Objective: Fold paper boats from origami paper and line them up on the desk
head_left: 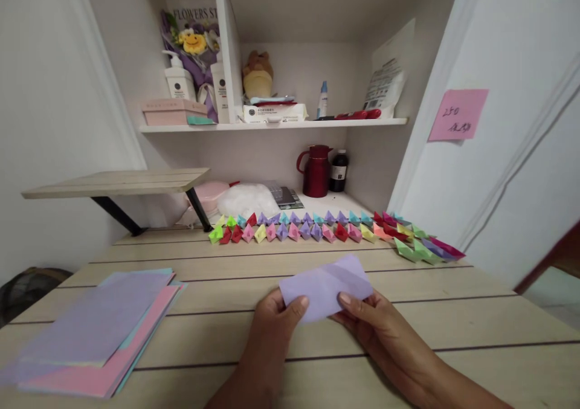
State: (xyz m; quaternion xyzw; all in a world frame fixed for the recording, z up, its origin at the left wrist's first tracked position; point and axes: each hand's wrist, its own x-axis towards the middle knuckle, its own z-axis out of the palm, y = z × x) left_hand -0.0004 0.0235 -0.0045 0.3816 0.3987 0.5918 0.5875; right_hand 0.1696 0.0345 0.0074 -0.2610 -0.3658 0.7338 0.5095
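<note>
- Left hand and right hand are equally near to one purple paper; each thumb pinches it from above, and how the fingers behind stand, I cannot tell.
- Between the two hands is this paper: toward 2 o'clock from the left thumb, toward 10 from the right; its long axis runs from 8 to 2.
- At 9 o'clock lies a stack of coloured sheets.
- Farther, at 12 o'clock, I see folded paper boats in rows.

Lilac ppr in L grip, R grip
</note>
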